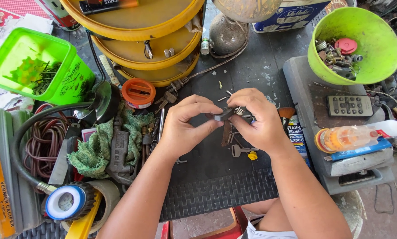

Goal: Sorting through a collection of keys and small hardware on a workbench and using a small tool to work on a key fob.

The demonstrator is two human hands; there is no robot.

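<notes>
My left hand (186, 126) and my right hand (257, 120) meet over a black rubber mat (216, 190). Together they pinch a small dark grey key fob (224, 115), thumbs and forefingers closed on it from both sides. Several keys (239, 110) hang from it by my right fingers. Beneath the hands, a loose silver key (238, 151) with a yellow tag (252, 156) lies on the mat.
A stacked yellow tray stand (154, 48) stands behind. A green box (37, 66) and coiled cable (43, 146) lie left, beside a green rag (97, 148) and tape rolls (68, 202). At right sit a green bowl of small parts (362, 42), a remote (349, 105), a spray bottle (353, 136).
</notes>
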